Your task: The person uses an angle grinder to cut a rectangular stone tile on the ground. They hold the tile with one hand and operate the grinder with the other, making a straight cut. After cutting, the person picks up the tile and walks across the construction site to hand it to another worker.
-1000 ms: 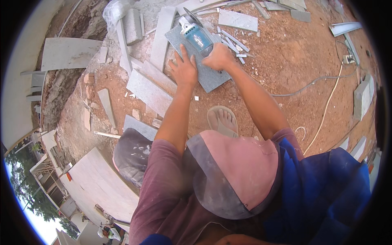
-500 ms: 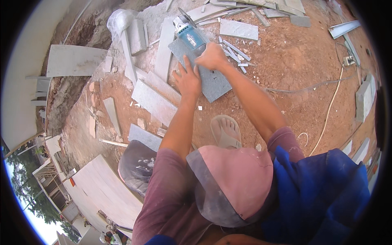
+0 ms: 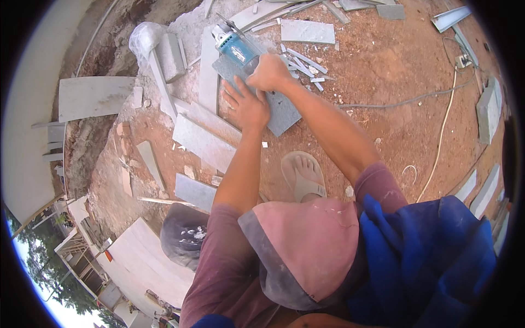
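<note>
The right hand is clenching the blue angle grinder at the far end of the grey stone tile (lying lengthwise away on the dirt), while the left hand is pressing flat, fingers spread, just nearer.

Angle grinder: teal-blue body, silver-grey metal head. Stone tile under it: dark grey, finely speckled. Other slabs and offcut strips: pale grey, dusty. Ground: reddish-brown earth, whitish dust patch near the cuttings. Cable: off-white. Sandal: beige. Cap: faded pink with grey brim. Shirt sleeve: dull maroon, grey dust marks. Cloth at the shoulder: bright blue. Wall: cream.
</note>
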The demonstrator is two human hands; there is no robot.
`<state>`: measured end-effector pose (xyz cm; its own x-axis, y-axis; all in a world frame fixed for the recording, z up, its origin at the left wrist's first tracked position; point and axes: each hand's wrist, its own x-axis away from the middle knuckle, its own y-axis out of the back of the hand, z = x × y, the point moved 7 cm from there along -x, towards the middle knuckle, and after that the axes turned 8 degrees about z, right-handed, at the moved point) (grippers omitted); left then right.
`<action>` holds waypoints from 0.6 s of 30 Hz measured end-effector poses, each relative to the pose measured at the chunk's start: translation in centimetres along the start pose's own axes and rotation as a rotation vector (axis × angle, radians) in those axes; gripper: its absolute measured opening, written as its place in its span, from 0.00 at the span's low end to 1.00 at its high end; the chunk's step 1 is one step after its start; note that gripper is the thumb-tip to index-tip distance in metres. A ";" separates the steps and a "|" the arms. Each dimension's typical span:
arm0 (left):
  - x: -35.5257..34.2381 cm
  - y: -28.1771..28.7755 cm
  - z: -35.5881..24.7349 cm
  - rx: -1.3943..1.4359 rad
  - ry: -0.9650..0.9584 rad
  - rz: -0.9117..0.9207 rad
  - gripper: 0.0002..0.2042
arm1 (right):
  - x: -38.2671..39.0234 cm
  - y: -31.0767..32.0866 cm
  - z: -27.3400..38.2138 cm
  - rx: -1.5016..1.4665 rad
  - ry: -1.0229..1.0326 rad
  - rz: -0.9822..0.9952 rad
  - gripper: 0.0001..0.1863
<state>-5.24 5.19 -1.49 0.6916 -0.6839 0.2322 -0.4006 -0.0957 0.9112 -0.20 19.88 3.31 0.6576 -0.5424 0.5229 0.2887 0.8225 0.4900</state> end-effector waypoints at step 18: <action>0.1 0.1 -0.2 -0.022 -0.003 -0.031 0.40 | -1.3 -0.5 -0.5 0.032 -0.006 0.000 0.22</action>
<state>-5.04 5.27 -1.30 0.7017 -0.6831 0.2024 -0.3652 -0.1010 0.9254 -0.85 20.24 2.05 0.6530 -0.5438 0.5272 0.2663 0.8165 0.5124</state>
